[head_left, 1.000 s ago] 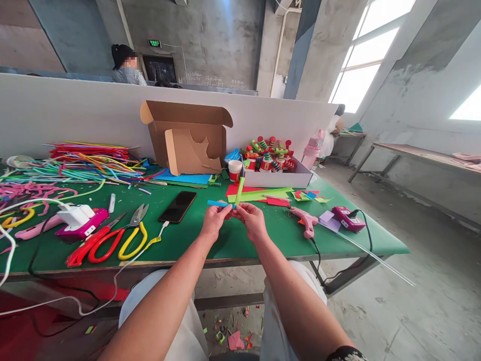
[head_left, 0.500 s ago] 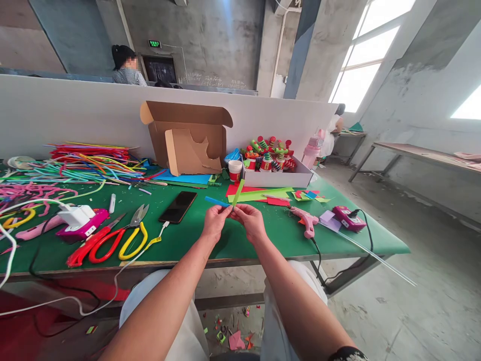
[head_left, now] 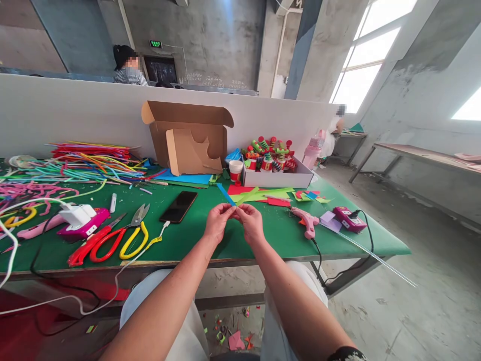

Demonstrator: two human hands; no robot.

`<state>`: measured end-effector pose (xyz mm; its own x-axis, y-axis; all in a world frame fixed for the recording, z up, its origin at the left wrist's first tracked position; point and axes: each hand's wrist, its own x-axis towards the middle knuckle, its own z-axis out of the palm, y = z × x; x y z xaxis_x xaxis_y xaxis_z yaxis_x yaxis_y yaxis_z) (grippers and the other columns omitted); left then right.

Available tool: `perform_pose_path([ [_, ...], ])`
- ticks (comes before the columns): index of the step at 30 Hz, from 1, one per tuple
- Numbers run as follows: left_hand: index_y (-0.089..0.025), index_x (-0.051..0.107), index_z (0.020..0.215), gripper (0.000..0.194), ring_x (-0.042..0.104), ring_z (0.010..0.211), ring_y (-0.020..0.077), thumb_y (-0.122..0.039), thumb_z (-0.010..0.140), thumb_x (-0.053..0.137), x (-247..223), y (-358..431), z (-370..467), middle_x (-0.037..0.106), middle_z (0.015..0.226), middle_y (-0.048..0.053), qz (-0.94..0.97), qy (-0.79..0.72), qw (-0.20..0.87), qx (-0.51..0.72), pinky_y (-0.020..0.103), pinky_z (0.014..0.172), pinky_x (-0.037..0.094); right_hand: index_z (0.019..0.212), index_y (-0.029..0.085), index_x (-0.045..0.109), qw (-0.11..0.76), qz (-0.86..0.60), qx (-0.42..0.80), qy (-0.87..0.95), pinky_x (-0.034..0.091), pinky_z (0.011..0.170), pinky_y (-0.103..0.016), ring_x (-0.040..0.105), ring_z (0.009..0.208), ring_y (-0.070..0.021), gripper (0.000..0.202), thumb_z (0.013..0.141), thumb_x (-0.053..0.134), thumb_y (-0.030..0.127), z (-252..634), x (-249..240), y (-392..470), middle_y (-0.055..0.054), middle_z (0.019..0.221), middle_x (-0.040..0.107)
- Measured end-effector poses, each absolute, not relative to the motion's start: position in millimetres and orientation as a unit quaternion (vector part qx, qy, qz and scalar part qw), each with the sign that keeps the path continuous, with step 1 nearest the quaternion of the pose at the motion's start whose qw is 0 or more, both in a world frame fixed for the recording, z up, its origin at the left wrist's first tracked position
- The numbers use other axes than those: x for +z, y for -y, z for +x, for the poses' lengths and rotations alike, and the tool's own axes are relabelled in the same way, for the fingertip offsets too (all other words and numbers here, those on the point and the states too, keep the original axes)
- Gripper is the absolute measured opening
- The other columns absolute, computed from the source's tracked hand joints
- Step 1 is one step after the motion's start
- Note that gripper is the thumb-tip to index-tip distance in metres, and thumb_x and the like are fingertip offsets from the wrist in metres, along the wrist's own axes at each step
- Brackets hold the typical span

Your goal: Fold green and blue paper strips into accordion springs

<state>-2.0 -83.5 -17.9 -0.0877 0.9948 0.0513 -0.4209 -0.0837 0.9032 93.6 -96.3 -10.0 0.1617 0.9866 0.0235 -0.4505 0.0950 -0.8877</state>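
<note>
Over the green tabletop point(head_left: 195, 243), my left hand point(head_left: 219, 221) and my right hand point(head_left: 248, 220) meet fingertip to fingertip. Both are closed in a pinch at the point where a blue paper strip point(head_left: 225, 193) and a green paper strip point(head_left: 248, 195) meet. The blue strip slants up to the left, the green one up to the right. My fingers cover the joined ends, so which hand grips which strip is hard to tell. Behind the hands lie red and green paper sheets point(head_left: 278, 194).
Left are scissors point(head_left: 138, 218), a phone point(head_left: 179, 206) and pipe cleaners point(head_left: 82, 168). Behind stand cardboard point(head_left: 195, 150), paper cups point(head_left: 235, 170) and a white box point(head_left: 276, 179) of red-green figures. Right are a pink glue gun point(head_left: 307, 220) and a power strip point(head_left: 348, 219). A person point(head_left: 130, 70) is beyond the partition.
The blue strip has swung from lying nearly flat to the left to pointing more upward. The green strip has tilted down to the right. My hands stay together in nearly the same place.
</note>
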Motion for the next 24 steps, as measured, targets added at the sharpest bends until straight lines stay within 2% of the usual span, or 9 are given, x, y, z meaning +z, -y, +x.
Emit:
perform_pose_path([
  [4, -0.015, 0.064, 0.068, 0.039, 0.057, 0.06, 0.0129, -0.043, 0.049, 0.084, -17, 82, -6, 0.064, 0.064, 0.0, 0.392, -0.39, 0.562, 0.615, 0.028, 0.064, 0.046, 0.065, 0.018, 0.062, 0.645, -0.379, 0.568, 0.342, 0.054, 0.065, -0.029, 0.063, 0.058, -0.0138, 0.029, 0.051, 0.084, 0.031, 93, -10, 97, 0.003, 0.059, 0.064],
  [9, -0.016, 0.064, 0.064, 0.035, 0.055, 0.059, 0.0121, -0.046, 0.054, 0.08, -13, 81, -13, 0.062, 0.062, 0.0, 0.45, -0.433, 0.515, 0.587, 0.025, 0.057, 0.04, 0.06, 0.017, 0.063, 0.61, -0.407, 0.578, 0.359, 0.055, 0.065, -0.03, 0.063, 0.056, -0.0137, 0.029, 0.05, 0.085, 0.033, 100, -7, 96, 0.002, 0.057, 0.063],
  [16, -0.016, 0.064, 0.067, 0.043, 0.057, 0.058, 0.0129, -0.044, 0.042, 0.085, -12, 82, -9, 0.065, 0.063, 0.001, 0.406, -0.405, 0.555, 0.603, 0.03, 0.065, 0.046, 0.062, 0.018, 0.064, 0.639, -0.4, 0.56, 0.343, 0.056, 0.063, -0.032, 0.065, 0.057, -0.0173, 0.031, 0.048, 0.085, 0.035, 94, -9, 95, -0.001, 0.058, 0.068],
  [24, -0.016, 0.064, 0.066, 0.042, 0.056, 0.056, 0.0119, -0.044, 0.043, 0.085, -12, 81, -9, 0.064, 0.061, 0.0, 0.405, -0.413, 0.546, 0.606, 0.03, 0.064, 0.047, 0.06, 0.018, 0.064, 0.641, -0.422, 0.532, 0.358, 0.055, 0.059, -0.031, 0.065, 0.055, -0.0185, 0.028, 0.051, 0.082, 0.037, 95, -10, 96, 0.0, 0.054, 0.067],
])
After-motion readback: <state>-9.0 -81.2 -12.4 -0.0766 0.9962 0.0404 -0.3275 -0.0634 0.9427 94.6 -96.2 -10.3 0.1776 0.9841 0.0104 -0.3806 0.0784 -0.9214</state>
